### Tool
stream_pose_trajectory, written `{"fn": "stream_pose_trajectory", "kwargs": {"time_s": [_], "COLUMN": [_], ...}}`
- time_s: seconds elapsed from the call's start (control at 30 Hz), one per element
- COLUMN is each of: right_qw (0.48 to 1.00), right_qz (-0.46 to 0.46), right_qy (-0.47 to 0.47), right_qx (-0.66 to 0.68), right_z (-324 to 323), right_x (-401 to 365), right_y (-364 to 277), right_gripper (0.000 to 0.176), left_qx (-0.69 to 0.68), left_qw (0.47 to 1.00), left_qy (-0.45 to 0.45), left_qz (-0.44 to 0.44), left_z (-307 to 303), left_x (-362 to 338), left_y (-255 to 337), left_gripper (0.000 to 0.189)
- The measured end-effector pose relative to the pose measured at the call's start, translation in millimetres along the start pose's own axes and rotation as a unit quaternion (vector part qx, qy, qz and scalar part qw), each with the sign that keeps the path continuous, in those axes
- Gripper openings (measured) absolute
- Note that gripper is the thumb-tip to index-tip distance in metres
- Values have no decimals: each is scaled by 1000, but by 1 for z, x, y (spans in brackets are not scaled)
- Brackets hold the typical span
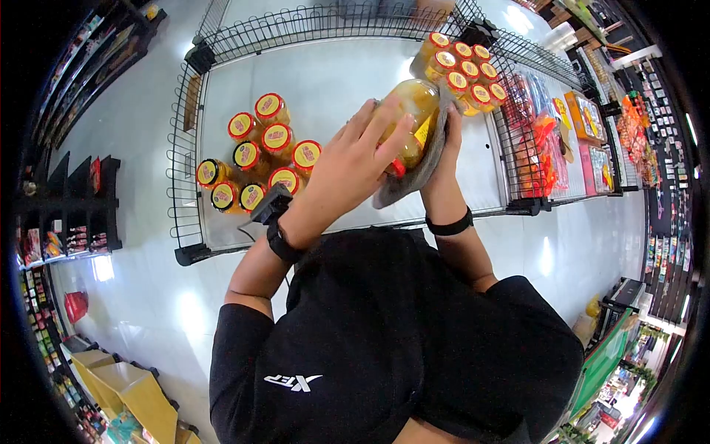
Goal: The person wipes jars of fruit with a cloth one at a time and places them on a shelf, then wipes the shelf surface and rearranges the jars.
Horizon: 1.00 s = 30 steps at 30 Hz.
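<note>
A glass jar with a red lid and yellow label is held tilted above the wire-edged display table. My left hand lies over the jar's left side, its fingers spread across the glass. A grey cloth is against the jar's right side, and my right hand grips the cloth and jar from the right. Several jars with red or black lids stand on the table left of my hands. Another tight group of red-lidded jars stands at the back right.
A black wire fence runs round the table. Packaged goods fill the adjoining section on the right. A small black device is beside my left wrist. Shelves stand at the far left, yellow boxes at the lower left.
</note>
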State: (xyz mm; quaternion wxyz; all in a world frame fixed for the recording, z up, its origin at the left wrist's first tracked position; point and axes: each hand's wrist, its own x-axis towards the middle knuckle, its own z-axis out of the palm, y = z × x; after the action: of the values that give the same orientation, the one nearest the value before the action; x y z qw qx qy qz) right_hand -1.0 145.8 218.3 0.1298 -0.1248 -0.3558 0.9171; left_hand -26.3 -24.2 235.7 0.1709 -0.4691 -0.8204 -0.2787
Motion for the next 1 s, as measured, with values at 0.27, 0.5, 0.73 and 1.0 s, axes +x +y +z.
{"fn": "stream_pose_trajectory", "kwargs": {"time_s": [0.27,0.5,0.73,1.0], "right_qw": [989,997,992,968], "right_qz": [34,-37,18,70], "right_qy": [-79,28,99,229], "right_qx": [117,-57,-82,-69], "right_z": [-22,4,-29,-45], "right_x": [3,-23,3,7], "right_y": [14,13,-12,19], "right_gripper": [73,69,48,35], "left_qx": [-240,-669,-159,-235], "left_qw": [943,655,981,969], "left_qy": [115,131,82,30], "left_qz": [-202,-326,-82,-74], "left_z": [12,28,48,57], "left_x": [-26,-14,-35,-24], "left_y": [22,30,-4,-45], "left_gripper": [108,99,97,90]}}
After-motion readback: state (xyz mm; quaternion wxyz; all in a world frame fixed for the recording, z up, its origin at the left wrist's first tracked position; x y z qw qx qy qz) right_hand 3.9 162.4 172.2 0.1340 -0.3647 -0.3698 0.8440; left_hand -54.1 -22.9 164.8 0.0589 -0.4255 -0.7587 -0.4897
